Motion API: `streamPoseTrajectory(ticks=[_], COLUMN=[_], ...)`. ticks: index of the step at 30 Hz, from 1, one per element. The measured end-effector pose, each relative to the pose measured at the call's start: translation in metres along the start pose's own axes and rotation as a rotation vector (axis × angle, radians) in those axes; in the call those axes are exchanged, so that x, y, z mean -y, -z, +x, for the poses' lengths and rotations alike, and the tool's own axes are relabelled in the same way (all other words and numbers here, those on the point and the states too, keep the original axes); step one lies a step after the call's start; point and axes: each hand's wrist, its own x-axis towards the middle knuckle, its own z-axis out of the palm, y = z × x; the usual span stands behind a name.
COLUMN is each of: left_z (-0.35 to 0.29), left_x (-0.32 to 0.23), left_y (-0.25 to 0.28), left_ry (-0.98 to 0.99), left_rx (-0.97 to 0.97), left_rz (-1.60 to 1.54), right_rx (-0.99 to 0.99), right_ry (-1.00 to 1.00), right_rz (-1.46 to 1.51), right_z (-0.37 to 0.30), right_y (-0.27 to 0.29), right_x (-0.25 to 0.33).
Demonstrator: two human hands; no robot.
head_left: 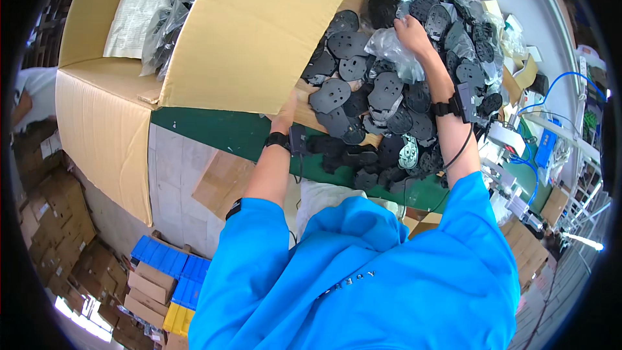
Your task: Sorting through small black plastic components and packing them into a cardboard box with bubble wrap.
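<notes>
A: Where was the right hand (pixel 411 34) placed?

B: It was held well to the right of the large cardboard box (pixel 103 139), above a heap of black plates (pixel 332 96). Its fingers were bent at the upper end of a clear bag (pixel 396 50); whether the bag was clamped between them could not be told.

A: And the left hand (pixel 284 115)?

B: That one was set at the box's near right corner, by the lower edge of its broad flap (pixel 259 26). Its fingers were partly hidden by the flap, so whether they were spread apart or closed together could not be told.

A: How were the plates arranged?

B: They were strewn, overlapping, over the worktop (pixel 210 131) to the right of the box. A pale green plate (pixel 408 152) was seen among them, farther from the box than the left hand.

A: Was anything held inside the box?

B: Plastic-wrapped dark items (pixel 170 29) were contained in it, beside a pale sheet (pixel 136 13). Below the box, blue bins (pixel 191 282) and a yellow bin (pixel 178 319) were stacked.
</notes>
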Motion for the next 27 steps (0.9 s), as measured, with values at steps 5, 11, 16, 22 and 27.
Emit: streamPoseTrajectory(ticks=[5,11,16,22,27], left_z=[0.010,0.013,0.017,0.010,0.007], left_x=[0.006,0.011,0.019,0.027,0.040], left_y=[-0.016,-0.020,-0.027,-0.038,-0.042], left_ry=[-0.106,-0.029,0.041,-0.005,-0.134], left_rx=[-0.177,-0.097,-0.031,-0.143,-0.164], left_rz=[0.199,0.168,0.140,0.112,0.086], right_rx=[0.164,0.182,-0.094,0.124,-0.252], right_ry=[-0.148,0.056,0.064,-0.155,0.087], right_rz=[0.672,0.696,-0.109,-0.424,-0.059], right_z=[-0.005,-0.039,-0.025,-0.002,-0.021], right_y=[0.009,0.013,0.000,-0.032,-0.028], right_x=[-0.034,0.002,0.029,0.047,0.029])
